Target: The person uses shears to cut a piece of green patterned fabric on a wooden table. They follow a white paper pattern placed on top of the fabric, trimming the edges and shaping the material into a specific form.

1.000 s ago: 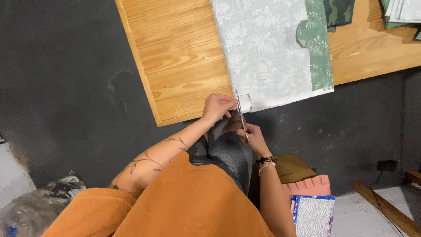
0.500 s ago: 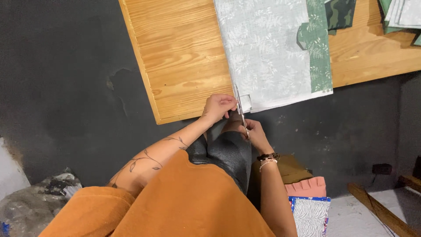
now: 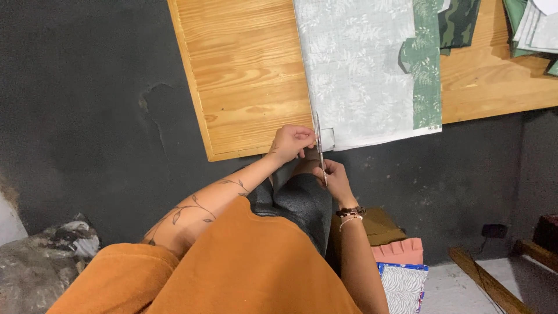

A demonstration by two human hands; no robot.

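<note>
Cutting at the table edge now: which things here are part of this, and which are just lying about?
In use:
scissors in the right hand
pale leaf-print fabric, its edge held by the left hand
wooden table

Lying about:
camouflage cloth
folded fabrics at the top right
pink pleated piece

scissors [image 3: 319, 145] handles hidden in right grip [image 3: 332, 177]

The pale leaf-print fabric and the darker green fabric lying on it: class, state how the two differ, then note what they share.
The pale leaf-print fabric is light grey-green; the darker green fabric is a deeper green. The pale one is a broad sheet; the darker one is a narrow strip along its right side. The scissors in the right hand are at the pale one's edge, which the left hand grips; the darker one lies untouched. Both carry leaf patterns and rest on the wooden table.
</note>
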